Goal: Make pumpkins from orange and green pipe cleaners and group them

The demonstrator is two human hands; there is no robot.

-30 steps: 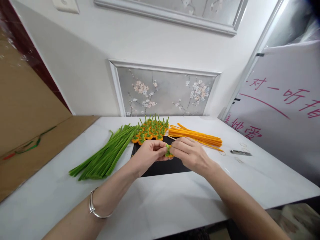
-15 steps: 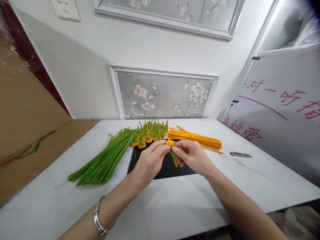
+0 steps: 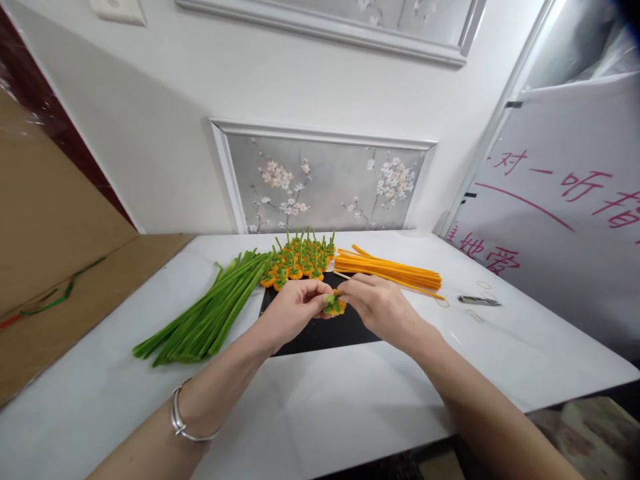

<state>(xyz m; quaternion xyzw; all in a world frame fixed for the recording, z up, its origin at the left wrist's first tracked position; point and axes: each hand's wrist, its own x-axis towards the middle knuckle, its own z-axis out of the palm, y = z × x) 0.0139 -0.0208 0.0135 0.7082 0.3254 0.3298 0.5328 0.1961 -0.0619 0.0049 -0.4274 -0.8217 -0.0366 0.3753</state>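
Note:
Over the black mat (image 3: 320, 340), an orange and green pipe-cleaner flower (image 3: 334, 305) has its green underside turned toward me. My left hand (image 3: 295, 308) is closed, pinching the flower's left side between thumb and fingers. From the right, my closed right hand (image 3: 383, 303) pinches the flower's upper edge; its fingertips are partly hidden. A thin pale stick (image 3: 342, 275) pokes out from under the right hand's fingers. Just beyond stand several finished flowers (image 3: 300, 263), orange heads down and green stems up.
A bundle of green pipe cleaners (image 3: 210, 310) lies on the left of the white table (image 3: 320, 407), orange ones (image 3: 390, 269) at the back right. Metal snips (image 3: 479, 301) and thin rubber bands (image 3: 474, 315) are farther right. Cardboard (image 3: 75, 300) borders the left side.
The flower has been tipped over: its orange head was up with the green stem hanging down, and now its green underside faces me. The right hand has shifted from the stem to the flower's edge.

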